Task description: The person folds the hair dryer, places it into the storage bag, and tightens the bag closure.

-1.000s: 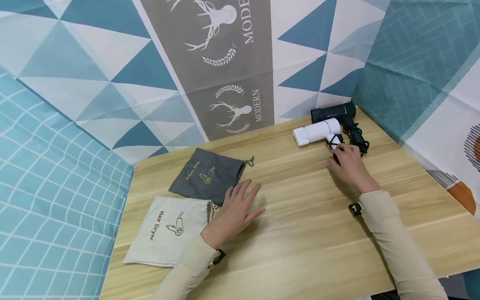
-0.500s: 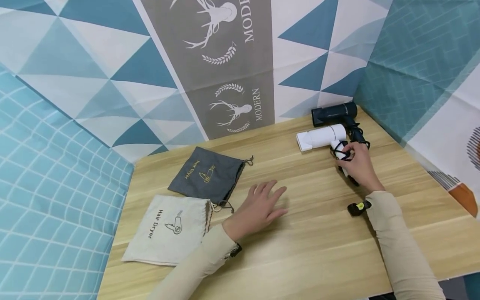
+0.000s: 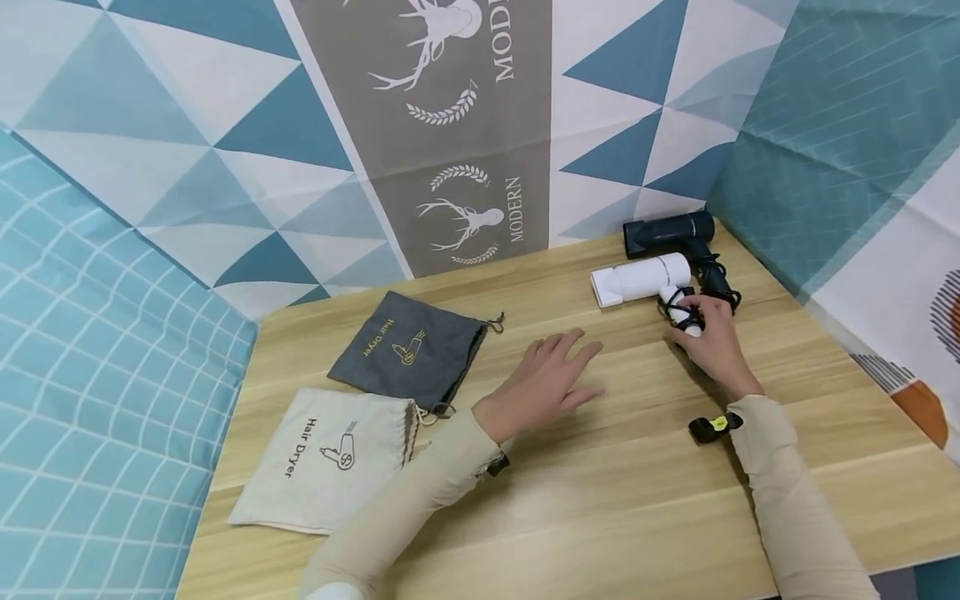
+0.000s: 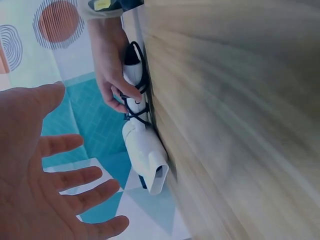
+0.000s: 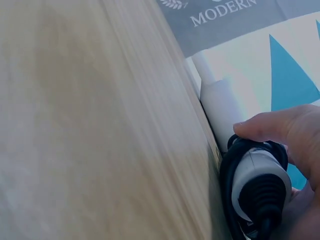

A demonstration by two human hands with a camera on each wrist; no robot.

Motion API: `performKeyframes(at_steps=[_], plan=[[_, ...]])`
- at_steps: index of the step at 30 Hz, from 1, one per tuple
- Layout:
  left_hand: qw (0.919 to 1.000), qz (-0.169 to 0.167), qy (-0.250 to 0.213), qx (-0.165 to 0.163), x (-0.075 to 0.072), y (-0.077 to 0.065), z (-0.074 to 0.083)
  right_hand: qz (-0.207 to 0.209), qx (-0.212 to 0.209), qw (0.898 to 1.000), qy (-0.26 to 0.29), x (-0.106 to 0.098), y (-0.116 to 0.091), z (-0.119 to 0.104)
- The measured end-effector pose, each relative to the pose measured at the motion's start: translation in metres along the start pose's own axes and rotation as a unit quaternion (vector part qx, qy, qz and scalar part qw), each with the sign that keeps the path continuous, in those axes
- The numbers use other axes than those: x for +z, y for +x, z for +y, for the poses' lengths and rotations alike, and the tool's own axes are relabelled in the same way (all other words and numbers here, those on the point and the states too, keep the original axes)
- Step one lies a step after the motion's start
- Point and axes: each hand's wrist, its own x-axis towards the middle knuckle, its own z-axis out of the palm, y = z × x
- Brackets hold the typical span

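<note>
White dryer: nozzle opening shows only from left wrist.

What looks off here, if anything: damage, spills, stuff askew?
Nothing stands out. The grey pouch and cream pouch lie flat, the white hair dryer looks intact, and its cord is wrapped round the handle.

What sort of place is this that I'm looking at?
Perhaps a staged tabletop set rather than an ordinary room: creased, printed wall coverings rise on three sides of a wood-grain table, with a white hair dryer and a black hair dryer.
</note>
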Motion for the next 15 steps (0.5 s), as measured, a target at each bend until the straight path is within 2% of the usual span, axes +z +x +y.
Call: performKeyframes(at_steps=[6, 11, 15], plan=[[0.9994, -0.01, -0.033, -0.007, 0.001, 0.024, -0.007, -0.009, -0.016, 1.0, -0.019, -0.006, -0.003, 0.001], [0.9981, -0.005, -0.06, -0.01, 0.008, 0.05, -0.018, -0.012, -0.041, 0.999, -0.027, -0.005, -0.003, 0.002], [0.9969, -0.009, -0.074, -0.025, 0.015, 0.073, -0.024, -0.022, -0.041, 0.999, -0.029, -0.004, -0.002, 0.003]])
